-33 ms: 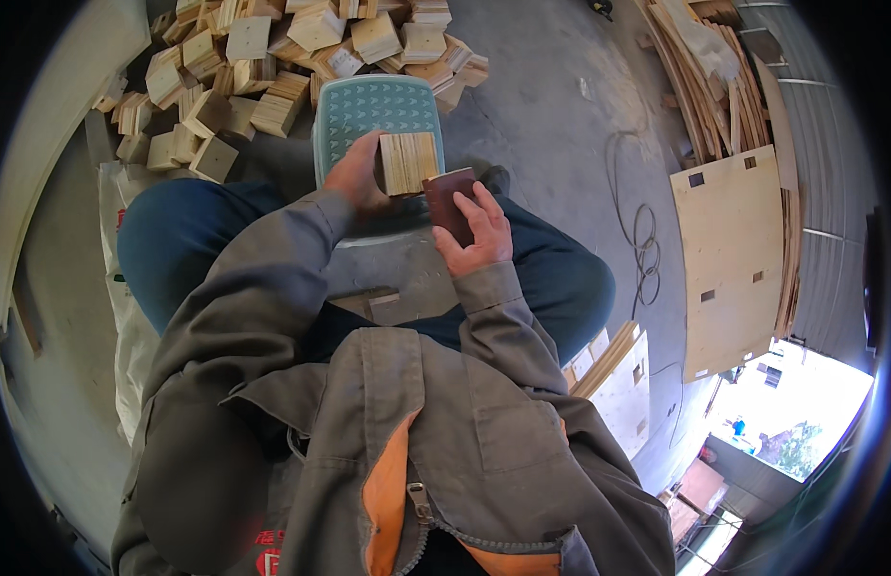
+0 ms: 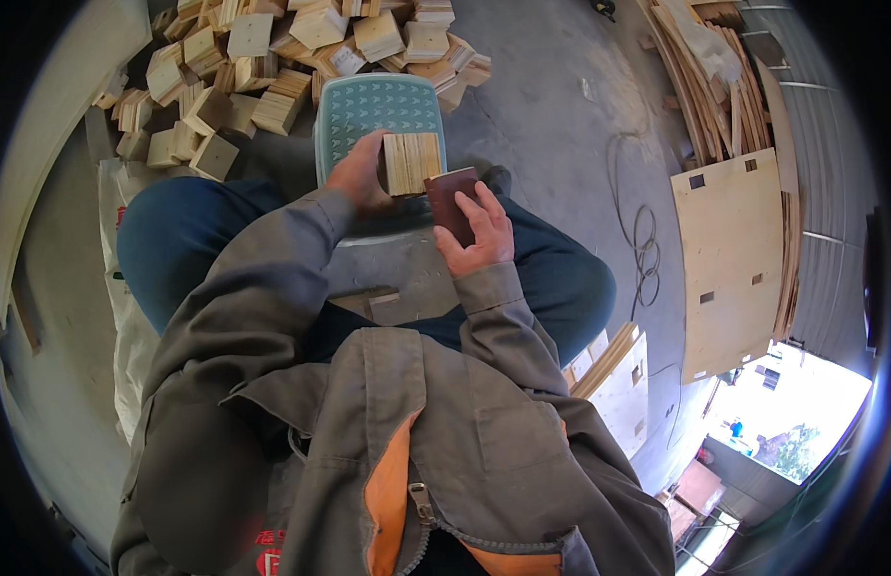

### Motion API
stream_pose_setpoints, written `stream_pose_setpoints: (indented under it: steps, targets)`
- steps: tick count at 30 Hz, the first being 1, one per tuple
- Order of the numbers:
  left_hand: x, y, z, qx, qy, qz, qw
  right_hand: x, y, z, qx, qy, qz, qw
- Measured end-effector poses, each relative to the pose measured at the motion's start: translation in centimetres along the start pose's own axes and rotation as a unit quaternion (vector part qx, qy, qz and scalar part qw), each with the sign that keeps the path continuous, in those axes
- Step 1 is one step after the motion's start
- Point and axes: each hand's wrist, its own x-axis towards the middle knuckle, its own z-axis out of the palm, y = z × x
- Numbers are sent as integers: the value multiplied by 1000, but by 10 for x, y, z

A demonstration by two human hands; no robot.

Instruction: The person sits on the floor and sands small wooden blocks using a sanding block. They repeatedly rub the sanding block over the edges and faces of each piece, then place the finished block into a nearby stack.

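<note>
My left hand (image 2: 363, 180) is closed round the left side of a layered plywood block (image 2: 412, 163), holding it above a pale green plastic stool (image 2: 378, 101) with a patterned top. The block's striped cut edges face up. In my right hand (image 2: 480, 230) is a flat reddish-brown sanding block (image 2: 450, 204), gripped with the thumb on the near side and the fingers over its right part. Its upper left corner is close against the plywood block's lower right corner; whether they touch I cannot tell. Part of my left hand's fingers is hidden behind the plywood block.
Many similar plywood blocks (image 2: 282, 101) lie heaped beyond the stool at the far left. Plywood sheets with square holes (image 2: 729, 269) and wood strips lean at the right. A thin cable (image 2: 645, 240) coils on the floor. My bent knees flank the stool.
</note>
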Motion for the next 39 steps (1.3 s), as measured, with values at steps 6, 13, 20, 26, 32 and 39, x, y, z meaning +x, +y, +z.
stream_pose_setpoints:
  steps: [6,13,20,26,32,39]
  targets:
    - [-2,-12,-2,134,31,15,990,35,-19,8,-65,-16,16,998]
    - [0,-11,0,139,42,-47,988,102,-22,35,-95,-18,54,994]
    - [2,-16,3,157,40,-22,987,82,-3,36,-56,7,36,998]
    - [0,-19,3,167,48,11,985,38,-19,11,-64,-43,9,997]
    - [3,-22,2,159,34,31,986,26,-26,4,-49,-34,-5,998]
    - [2,-25,2,154,33,9,988,85,-20,39,-59,2,-7,998]
